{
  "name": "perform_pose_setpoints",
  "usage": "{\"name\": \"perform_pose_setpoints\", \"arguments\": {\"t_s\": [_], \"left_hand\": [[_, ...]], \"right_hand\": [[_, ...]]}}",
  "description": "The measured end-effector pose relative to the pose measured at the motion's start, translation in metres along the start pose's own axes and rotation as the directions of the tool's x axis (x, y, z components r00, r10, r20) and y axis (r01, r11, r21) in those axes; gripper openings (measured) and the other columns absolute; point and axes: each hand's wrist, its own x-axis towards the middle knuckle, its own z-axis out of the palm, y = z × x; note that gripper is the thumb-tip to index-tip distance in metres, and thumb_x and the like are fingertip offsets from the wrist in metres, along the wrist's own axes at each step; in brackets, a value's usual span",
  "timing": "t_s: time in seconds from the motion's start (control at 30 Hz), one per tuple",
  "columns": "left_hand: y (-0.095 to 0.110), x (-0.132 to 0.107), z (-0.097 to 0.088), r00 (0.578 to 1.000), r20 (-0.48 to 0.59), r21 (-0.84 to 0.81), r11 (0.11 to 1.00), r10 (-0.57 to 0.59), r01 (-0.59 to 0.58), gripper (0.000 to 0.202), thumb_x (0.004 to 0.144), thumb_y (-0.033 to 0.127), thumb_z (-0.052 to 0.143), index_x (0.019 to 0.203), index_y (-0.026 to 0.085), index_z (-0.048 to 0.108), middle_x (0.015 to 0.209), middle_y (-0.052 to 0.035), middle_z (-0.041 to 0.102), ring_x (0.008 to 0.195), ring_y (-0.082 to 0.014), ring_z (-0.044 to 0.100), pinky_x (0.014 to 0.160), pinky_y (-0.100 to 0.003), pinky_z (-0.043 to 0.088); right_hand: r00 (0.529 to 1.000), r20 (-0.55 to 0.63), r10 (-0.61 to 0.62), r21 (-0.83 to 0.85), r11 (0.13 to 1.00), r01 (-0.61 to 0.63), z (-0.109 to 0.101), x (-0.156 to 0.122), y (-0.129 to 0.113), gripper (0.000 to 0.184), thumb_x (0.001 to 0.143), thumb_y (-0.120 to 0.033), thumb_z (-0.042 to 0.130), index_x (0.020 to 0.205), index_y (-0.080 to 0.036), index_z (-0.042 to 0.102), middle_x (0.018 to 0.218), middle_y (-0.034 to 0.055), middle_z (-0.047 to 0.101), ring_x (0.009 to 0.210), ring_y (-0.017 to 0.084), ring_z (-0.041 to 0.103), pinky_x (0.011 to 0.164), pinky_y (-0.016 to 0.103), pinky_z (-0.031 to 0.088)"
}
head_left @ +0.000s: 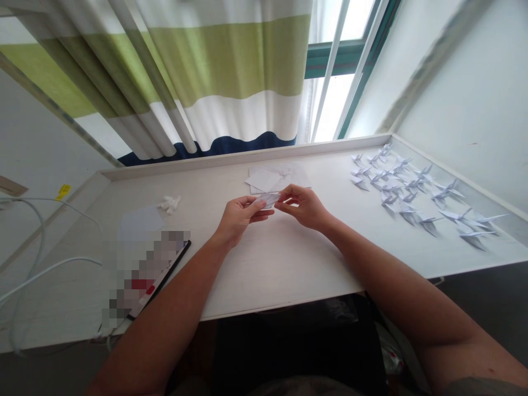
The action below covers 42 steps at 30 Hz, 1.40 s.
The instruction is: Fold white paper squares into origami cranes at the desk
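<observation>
A small folded piece of white paper [269,200] is held above the table between my two hands. My left hand [241,215] pinches its left part, the thumb on top and the fingers beneath. At its right edge, the thumb and index finger of my right hand [303,206] close on the paper. Just beyond my hands lie white square paper sheets [264,180] on top of a printed sheet [299,175]. Many folded paper cranes [406,184] stand in loose rows on the right side of the table.
The white table [264,275] has a raised rim at the back. To the left lie a crumpled white tissue [169,204], a pale sheet [140,221] and a dark-edged device [160,275], partly blurred out. White cables [41,231] hang at the far left. A striped curtain [231,66] hangs behind.
</observation>
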Motion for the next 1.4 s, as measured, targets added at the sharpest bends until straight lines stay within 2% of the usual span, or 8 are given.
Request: {"name": "perform_pose_setpoints", "arguments": {"t_s": [0.17, 0.47, 0.7, 0.87, 1.1, 1.2, 1.3, 1.4], "left_hand": [[-0.0009, 0.0009, -0.0004, 1.0, 0.025, -0.017, 1.0, 0.0, 0.0, 0.032, 0.079, 0.035, 0.094, 0.094, 0.012, 0.077, 0.097, -0.0108, 0.083, 0.089, -0.0234, 0.083, 0.095, -0.038, 0.064], [-0.0032, 0.0, 0.0026, 0.999, -0.007, -0.071, 0.996, -0.046, 0.045, 0.034, 0.084, 0.022, 0.09, 0.11, 0.012, 0.07, 0.094, -0.0101, 0.084, 0.088, -0.0238, 0.084, 0.103, -0.043, 0.063], [-0.0051, -0.0015, 0.0041, 0.998, 0.032, -0.019, 0.999, 0.048, -0.047, 0.044, 0.074, 0.033, 0.098, 0.107, 0.013, 0.076, 0.097, -0.0083, 0.084, 0.087, -0.0241, 0.084, 0.102, -0.044, 0.064], [-0.0065, -0.0008, 0.0062, 0.991, 0.049, 0.032, 0.991, 0.126, -0.127, 0.042, 0.069, 0.039, 0.1, 0.097, 0.013, 0.082, 0.098, -0.0083, 0.084, 0.089, -0.0241, 0.082, 0.099, -0.043, 0.065], [-0.008, 0.0017, 0.0059, 0.996, 0.002, 0.038, 0.995, 0.091, -0.091, 0.048, 0.063, 0.046, 0.102, 0.093, 0.013, 0.083, 0.09, -0.0075, 0.083, 0.084, -0.0231, 0.082, 0.096, -0.042, 0.066], [-0.0085, 0.003, 0.0049, 0.993, -0.006, 0.044, 0.993, 0.114, -0.114, 0.049, 0.063, 0.045, 0.102, 0.095, 0.013, 0.083, 0.09, -0.0081, 0.083, 0.084, -0.0235, 0.082, 0.093, -0.042, 0.066], [-0.0085, 0.004, 0.0036, 0.989, -0.026, 0.042, 0.989, 0.144, -0.143, 0.049, 0.065, 0.043, 0.102, 0.097, 0.012, 0.083, 0.09, -0.0089, 0.083, 0.084, -0.0235, 0.082, 0.092, -0.041, 0.066], [-0.0079, 0.0039, 0.003, 0.989, -0.029, 0.038, 0.989, 0.145, -0.144, 0.047, 0.066, 0.041, 0.101, 0.097, 0.011, 0.082, 0.089, -0.0094, 0.083, 0.084, -0.0233, 0.082, 0.093, -0.041, 0.066]], "right_hand": [[1.0, 0.022, -0.004, -0.02, 1.0, 0.005, 0.0012, -0.0006, -0.0013, 0.024, 0.09, -0.045, 0.077, 0.094, -0.022, 0.074, 0.099, 0.0057, 0.079, 0.092, 0.021, 0.074, 0.09, 0.043, 0.063], [0.996, 0.057, -0.074, -0.072, 0.994, 0.078, 0.0031, -0.0004, 0.001, 0.009, 0.093, -0.03, 0.068, 0.09, -0.022, 0.071, 0.094, 0.0044, 0.079, 0.088, 0.021, 0.072, 0.083, 0.041, 0.061], [0.989, 0.094, -0.116, -0.136, 0.982, 0.128, 0.0009, 0.0002, 0.0012, 0.006, 0.095, -0.025, 0.063, 0.09, -0.023, 0.067, 0.096, 0.0048, 0.076, 0.089, 0.021, 0.07, 0.083, 0.041, 0.061], [0.982, 0.13, -0.137, -0.153, 0.976, 0.156, -0.0011, 0.0001, 0.0005, 0.008, 0.097, -0.024, 0.063, 0.09, -0.023, 0.068, 0.099, 0.0055, 0.073, 0.091, 0.02, 0.069, 0.083, 0.04, 0.062], [0.976, 0.157, -0.15, -0.12, 0.978, 0.17, -0.0009, 0.0002, 0.0008, 0.009, 0.096, -0.022, 0.062, 0.09, -0.023, 0.068, 0.102, 0.0056, 0.071, 0.092, 0.02, 0.069, 0.086, 0.041, 0.063], [0.987, 0.111, -0.115, -0.069, 0.99, 0.123, 0.0005, 0.0001, 0.0004, 0.002, 0.095, -0.025, 0.066, 0.094, -0.023, 0.067, 0.101, 0.0052, 0.072, 0.093, 0.021, 0.071, 0.087, 0.043, 0.062], [0.999, 0.034, -0.042, 0.052, 0.998, 0.041, 0.0018, 0.0008, 0.0009, 0.017, 0.089, -0.028, 0.075, 0.1, -0.024, 0.063, 0.101, 0.0041, 0.073, 0.09, 0.021, 0.073, 0.083, 0.042, 0.062], [0.999, 0.041, -0.006, 0.158, 0.987, -0.001, 0.0023, 0.0021, 0.002, 0.029, 0.084, -0.03, 0.082, 0.103, -0.024, 0.061, 0.098, 0.0031, 0.073, 0.087, 0.021, 0.073, 0.08, 0.04, 0.061]]}}
